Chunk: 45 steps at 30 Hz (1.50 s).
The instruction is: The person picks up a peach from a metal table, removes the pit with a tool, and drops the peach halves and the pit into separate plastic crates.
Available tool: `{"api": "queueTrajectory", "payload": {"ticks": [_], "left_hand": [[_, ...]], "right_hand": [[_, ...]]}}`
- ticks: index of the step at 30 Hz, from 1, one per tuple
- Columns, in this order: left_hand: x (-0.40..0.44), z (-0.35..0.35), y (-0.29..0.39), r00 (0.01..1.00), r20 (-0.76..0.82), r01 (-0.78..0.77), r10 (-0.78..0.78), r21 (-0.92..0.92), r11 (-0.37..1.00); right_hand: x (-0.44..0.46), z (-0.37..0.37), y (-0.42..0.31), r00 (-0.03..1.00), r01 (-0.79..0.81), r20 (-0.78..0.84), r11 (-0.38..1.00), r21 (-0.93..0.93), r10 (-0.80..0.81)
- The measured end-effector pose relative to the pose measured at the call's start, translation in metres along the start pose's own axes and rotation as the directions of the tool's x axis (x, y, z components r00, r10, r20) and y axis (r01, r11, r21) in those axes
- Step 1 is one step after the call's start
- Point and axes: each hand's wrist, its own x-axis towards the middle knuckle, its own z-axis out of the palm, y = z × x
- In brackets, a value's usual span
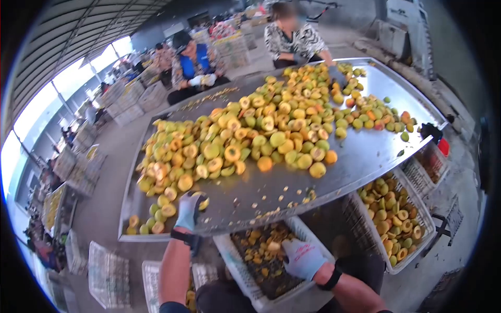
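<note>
A broad heap of yellow-green and orange fruit (224, 135), many pieces cut open, covers much of the metal table (250, 201). My left hand (189, 211), in a pale glove with dark fingertips, is at the table's near edge, its fingers closed round a piece of fruit (203, 203). Over the white crate (310, 237) below the table is my right hand (303, 258), gloved in pale blue and white. Its fingertips are beside a light fruit piece (274, 246); whether they grip it is unclear. Small fruit scraps and dark bits lie in this crate.
Two people sit across the table, one in a blue vest (195, 65), one in a patterned top (292, 39) reaching into the fruit. A crate of halved fruit (391, 221) stands at the right, an upright white crate (108, 274) at the lower left. Stacked crates stand behind.
</note>
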Motion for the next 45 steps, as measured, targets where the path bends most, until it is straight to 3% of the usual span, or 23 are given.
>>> {"api": "queueTrajectory", "payload": {"ticks": [2, 4, 5, 8, 9, 10, 11, 12, 13, 16, 17, 18, 19, 20, 21, 24, 31, 33, 34, 36, 40, 43, 45], "left_hand": [[-0.057, 0.016, 0.026, 0.964, 0.156, -0.180, 0.217, -0.221, 0.959], [-0.098, 0.031, 0.044, 0.959, 0.263, 0.027, 0.106, -0.458, 0.889], [-0.106, 0.038, 0.044, 0.941, 0.336, 0.214, -0.026, -0.535, 0.818], [-0.142, 0.075, 0.042, 0.949, 0.288, 0.296, -0.128, -0.674, 0.677], [-0.141, 0.093, 0.004, 0.989, 0.081, -0.034, 0.123, -0.687, 0.726], [-0.148, 0.100, -0.007, 0.989, 0.086, -0.028, 0.120, -0.689, 0.724], [-0.154, 0.105, -0.014, 0.945, -0.032, -0.307, 0.326, -0.434, 0.847], [-0.157, 0.112, -0.018, 0.838, -0.077, -0.545, 0.540, -0.116, 0.830], [-0.167, 0.117, -0.007, 0.897, -0.052, -0.437, 0.440, -0.263, 0.860], [-0.190, 0.124, 0.021, 0.875, 0.085, -0.461, 0.477, -0.156, 0.873], [-0.189, 0.132, 0.016, 0.928, 0.257, 0.013, 0.269, -0.744, 0.668], [-0.187, 0.135, 0.017, 0.925, 0.265, 0.017, 0.272, -0.744, 0.667], [-0.188, 0.136, 0.019, 0.897, 0.235, -0.201, 0.373, -0.535, 0.821], [-0.189, 0.137, 0.021, 0.850, 0.234, -0.408, 0.471, -0.271, 0.872], [-0.189, 0.138, 0.022, 0.874, 0.243, -0.301, 0.422, -0.411, 0.861], [-0.180, 0.139, 0.020, 0.880, 0.323, -0.178, 0.348, -0.455, 0.873], [-0.178, 0.142, 0.039, 0.842, 0.359, -0.143, 0.404, -0.572, 0.807], [-0.185, 0.143, 0.049, 0.888, 0.327, -0.001, 0.323, -0.702, 0.712], [-0.184, 0.145, 0.043, 0.888, 0.326, -0.003, 0.325, -0.701, 0.713], [-0.183, 0.151, 0.025, 0.892, 0.228, -0.242, 0.390, -0.488, 0.838], [-0.186, 0.147, 0.017, 0.920, 0.244, -0.163, 0.307, -0.475, 0.865], [-0.184, 0.148, 0.014, 0.903, 0.213, -0.276, 0.374, -0.380, 0.883], [-0.180, 0.150, 0.012, 0.933, 0.306, 0.117, 0.189, -0.755, 0.645]], "right_hand": [[-0.004, -0.003, -0.002, 0.997, 0.050, -0.061, 0.997, 0.061, -0.046], [-0.009, -0.010, -0.011, 0.987, 0.092, -0.138, 0.990, 0.102, -0.078], [-0.010, -0.009, -0.012, 0.987, 0.097, -0.140, 0.990, 0.099, -0.082], [-0.011, -0.006, -0.014, 0.971, 0.138, -0.219, 0.975, 0.174, -0.098], [-0.011, -0.007, -0.016, 0.960, 0.157, -0.259, 0.970, 0.186, -0.106], [-0.013, -0.006, -0.017, 0.949, 0.174, -0.296, 0.965, 0.196, -0.111], [-0.013, -0.003, -0.015, 0.938, 0.199, -0.322, 0.958, 0.206, -0.126], [-0.013, -0.001, -0.014, 0.940, 0.193, -0.319, 0.960, 0.202, -0.122], [-0.012, 0.000, -0.014, 0.943, 0.190, -0.310, 0.961, 0.201, -0.121], [-0.011, 0.004, -0.012, 0.953, 0.158, -0.287, 0.967, 0.199, -0.097], [-0.009, 0.004, -0.011, 0.957, 0.144, -0.278, 0.970, 0.195, -0.086], [-0.007, 0.005, -0.009, 0.956, 0.137, -0.283, 0.972, 0.193, -0.079], [-0.005, 0.006, -0.008, 0.956, 0.126, -0.287, 0.972, 0.197, -0.065], [-0.004, 0.007, -0.007, 0.956, 0.116, -0.290, 0.973, 0.201, -0.054], [-0.003, 0.007, -0.007, 0.956, 0.111, -0.288, 0.974, 0.199, -0.051], [-0.001, 0.006, -0.006, 0.964, 0.071, -0.266, 0.978, 0.196, -0.016], [-0.004, -0.007, -0.009, 0.965, 0.075, -0.262, 0.956, 0.284, 0.003], [-0.007, -0.013, -0.014, 0.969, 0.058, -0.246, 0.941, 0.333, 0.028], [-0.008, -0.015, -0.016, 0.964, 0.078, -0.265, 0.940, 0.333, 0.014], [-0.008, -0.015, -0.016, 0.958, 0.098, -0.286, 0.938, 0.334, 0.001], [-0.003, 0.003, -0.013, 0.968, 0.079, -0.251, 0.928, 0.365, 0.016], [0.000, 0.012, -0.011, 0.964, 0.108, -0.267, 0.932, 0.346, -0.012], [0.001, 0.013, -0.012, 0.962, 0.120, -0.272, 0.939, 0.323, -0.029]]}}
